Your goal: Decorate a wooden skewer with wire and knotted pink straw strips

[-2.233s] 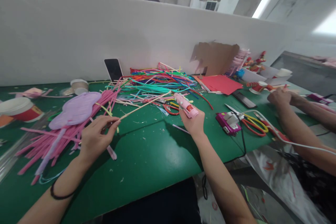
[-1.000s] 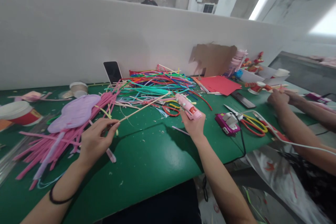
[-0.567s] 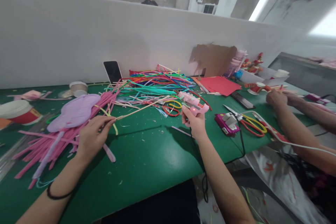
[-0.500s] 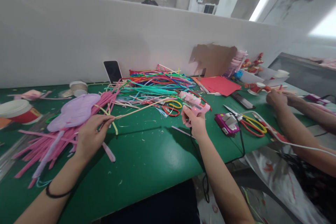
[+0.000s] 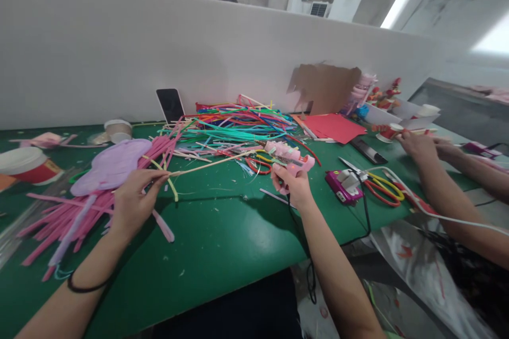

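A thin pale stick (image 5: 214, 162) (bamboo, by the look of it) is held up over the bench (image 5: 222, 243), slanting slightly, its near end pinched between the thumb and fingers of the left hand (image 5: 137, 196). The far end is at the nozzle of a pink hot-glue gun (image 5: 284, 154); whether they touch is too fine to tell. The right hand (image 5: 292, 184) is wrapped around the gun's handle, and a black cord hangs below.

As a judgement, gluing at the stick's tip is begun at most: the stick looks bare and joined to nothing, and how much remains cannot be told. A fluffy lilac panel (image 5: 111, 166) with a wrapped stem lies on pink pipe cleaners (image 5: 161, 149) to the left, apparently finished or nearly so.

Beyond lie a heap of multicoloured pipe cleaners (image 5: 238, 130), a smartphone (image 5: 170, 106) leaning against the partition, and red sheets (image 5: 336, 128). To the right are a magenta power adapter (image 5: 342, 189) and scissors (image 5: 385, 189); further off, a co-worker's hands (image 5: 417, 145) are busy.

The red paper cup (image 5: 32, 166) and the adapter bear markings, but no brand or wording is legible.
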The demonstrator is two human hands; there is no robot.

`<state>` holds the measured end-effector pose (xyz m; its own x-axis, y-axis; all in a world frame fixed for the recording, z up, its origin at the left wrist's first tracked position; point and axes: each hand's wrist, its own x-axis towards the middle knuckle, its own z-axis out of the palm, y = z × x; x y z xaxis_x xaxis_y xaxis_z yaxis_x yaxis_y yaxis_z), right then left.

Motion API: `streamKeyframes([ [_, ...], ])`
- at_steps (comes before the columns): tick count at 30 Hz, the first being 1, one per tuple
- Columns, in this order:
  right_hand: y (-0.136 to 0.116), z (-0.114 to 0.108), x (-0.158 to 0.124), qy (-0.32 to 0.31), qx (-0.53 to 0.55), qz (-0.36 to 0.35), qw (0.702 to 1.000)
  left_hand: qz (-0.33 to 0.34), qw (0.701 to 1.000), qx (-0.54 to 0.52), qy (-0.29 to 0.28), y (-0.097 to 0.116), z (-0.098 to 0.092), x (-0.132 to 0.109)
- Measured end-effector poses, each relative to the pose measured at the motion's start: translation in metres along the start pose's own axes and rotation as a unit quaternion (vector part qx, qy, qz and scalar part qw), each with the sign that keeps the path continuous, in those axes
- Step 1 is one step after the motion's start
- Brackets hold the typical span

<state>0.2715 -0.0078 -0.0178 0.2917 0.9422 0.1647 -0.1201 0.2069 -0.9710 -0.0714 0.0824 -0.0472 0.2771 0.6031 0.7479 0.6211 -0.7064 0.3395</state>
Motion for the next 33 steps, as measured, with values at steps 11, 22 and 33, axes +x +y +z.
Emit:
streamKeyframes([
  [11,0.0031,-0.0013,0.0021,-0.008,-0.035,0.009,0.999,0.014,1.000,0.017,0.007,0.0020,-0.0003,0.0012],
  [22,0.0051,-0.0017,0.0027,-0.001,-0.022,0.010,1.000,-0.042,0.999,0.021,0.009,0.0036,-0.0021,0.0008],
  [33,0.0037,-0.0033,0.0046,-0.018,-0.023,0.011,1.000,-0.048,0.999,0.018,0.016,0.0028,-0.0040,0.0012],
])
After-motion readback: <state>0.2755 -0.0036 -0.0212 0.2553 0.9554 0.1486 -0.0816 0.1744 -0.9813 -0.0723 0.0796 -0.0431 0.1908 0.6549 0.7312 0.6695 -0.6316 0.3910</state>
